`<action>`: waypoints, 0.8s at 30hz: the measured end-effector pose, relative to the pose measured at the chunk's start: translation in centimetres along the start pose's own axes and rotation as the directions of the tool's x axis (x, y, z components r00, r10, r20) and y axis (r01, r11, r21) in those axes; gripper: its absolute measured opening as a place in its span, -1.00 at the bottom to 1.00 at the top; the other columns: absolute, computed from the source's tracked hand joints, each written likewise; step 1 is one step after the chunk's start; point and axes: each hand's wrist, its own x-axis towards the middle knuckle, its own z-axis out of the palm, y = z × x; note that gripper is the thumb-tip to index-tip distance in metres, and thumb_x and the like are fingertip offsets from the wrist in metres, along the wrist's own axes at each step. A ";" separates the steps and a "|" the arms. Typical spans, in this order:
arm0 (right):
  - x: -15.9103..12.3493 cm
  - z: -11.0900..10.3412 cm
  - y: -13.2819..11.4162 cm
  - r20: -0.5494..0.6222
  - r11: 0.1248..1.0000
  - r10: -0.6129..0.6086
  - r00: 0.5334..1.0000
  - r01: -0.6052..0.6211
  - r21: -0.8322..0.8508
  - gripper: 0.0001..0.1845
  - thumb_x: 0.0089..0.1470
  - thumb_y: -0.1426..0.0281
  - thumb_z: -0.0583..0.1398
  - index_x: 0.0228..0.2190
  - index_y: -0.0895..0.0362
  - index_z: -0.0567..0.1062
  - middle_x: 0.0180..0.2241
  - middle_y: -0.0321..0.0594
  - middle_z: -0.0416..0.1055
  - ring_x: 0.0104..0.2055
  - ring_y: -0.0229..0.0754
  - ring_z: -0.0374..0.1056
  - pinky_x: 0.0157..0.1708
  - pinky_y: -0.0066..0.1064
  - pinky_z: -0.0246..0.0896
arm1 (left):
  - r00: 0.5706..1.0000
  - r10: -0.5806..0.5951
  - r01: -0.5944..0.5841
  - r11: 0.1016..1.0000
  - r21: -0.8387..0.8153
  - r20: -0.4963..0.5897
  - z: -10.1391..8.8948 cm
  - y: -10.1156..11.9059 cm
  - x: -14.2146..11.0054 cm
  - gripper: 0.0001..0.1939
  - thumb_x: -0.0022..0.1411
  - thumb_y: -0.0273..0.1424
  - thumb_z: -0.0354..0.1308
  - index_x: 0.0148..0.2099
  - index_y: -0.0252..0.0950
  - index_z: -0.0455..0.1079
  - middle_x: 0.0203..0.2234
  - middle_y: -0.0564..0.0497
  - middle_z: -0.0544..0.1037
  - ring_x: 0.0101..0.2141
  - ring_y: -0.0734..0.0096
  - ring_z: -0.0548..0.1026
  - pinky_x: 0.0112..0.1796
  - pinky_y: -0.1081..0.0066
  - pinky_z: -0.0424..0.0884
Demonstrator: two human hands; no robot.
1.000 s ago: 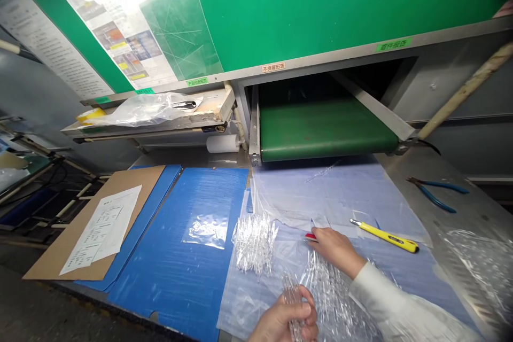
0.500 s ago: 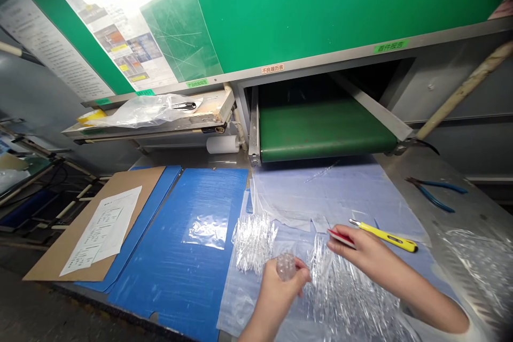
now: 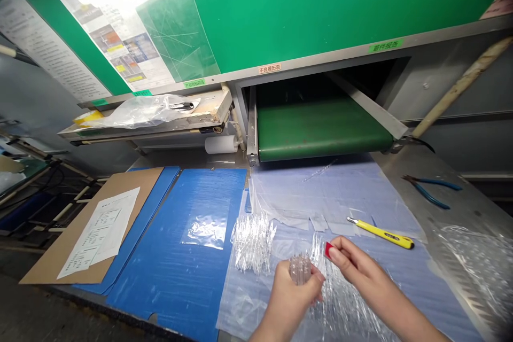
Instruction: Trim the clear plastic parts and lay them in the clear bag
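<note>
The person's left hand [image 3: 287, 289] grips a bundle of clear pieces [image 3: 300, 269]. The right hand [image 3: 356, 262], nearby, pinches a red piece [image 3: 328, 250].

Left hand [image 3: 290, 293], bare, five-fingered: raised near the lower middle of the view, back turned towards the wearer, fingers wrapped round in a closed grip, thumb [image 3: 314, 285] laid across on the inner side.
Left wrist and bare forearm [image 3: 273, 326]: entering from the bottom edge, slanting up and to the right.
Right hand [image 3: 356, 264], bare, five-fingered: a little higher, thumb and forefinger brought together in a pinch, tips pointing left.
Right forearm [image 3: 406, 312], bare: running diagonally from the lower right.
Hands: near one another, apart, fingertips converging.
</note>
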 end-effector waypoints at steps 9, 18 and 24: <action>1.1 0.3 2.1 -0.120 0.976 0.054 0.991 -0.077 -0.202 -0.64 -0.02 0.04 -0.05 -0.61 0.04 0.10 -0.69 -0.43 0.07 -0.61 -0.27 0.05 -0.55 -0.44 -0.03 | 0.972 0.233 -0.228 0.939 0.256 0.014 -0.6 -1.3 -0.7 -0.79 0.01 -0.43 0.08 -0.61 -0.30 0.17 -0.69 0.11 0.21 -0.61 0.54 0.15 -0.55 0.48 0.06; 0.4 1.8 1.7 -0.106 0.989 0.033 0.994 -0.048 -0.138 -0.71 0.04 0.06 -0.11 -0.50 0.01 0.05 -0.70 -0.50 0.04 -0.65 -0.27 0.04 -0.60 -0.47 -0.06 | 0.956 0.293 -0.285 0.922 0.262 0.009 -1.0 -1.6 -0.5 -0.74 0.06 -0.33 0.10 -0.60 -0.30 0.22 -0.69 0.09 0.22 -0.61 0.51 0.16 -0.54 0.47 0.07; 0.3 2.6 2.6 -0.010 0.940 -0.115 0.993 0.105 -0.324 -0.79 0.14 0.21 -0.17 -0.47 0.01 0.03 -0.63 -0.45 0.15 -0.61 -0.26 0.17 -0.55 -0.46 0.03 | 0.955 0.297 -0.285 0.931 0.227 -0.019 -0.8 -3.4 -0.4 -0.74 0.01 -0.32 0.16 -0.61 -0.32 0.25 -0.70 0.10 0.25 -0.62 0.54 0.18 -0.53 0.48 0.09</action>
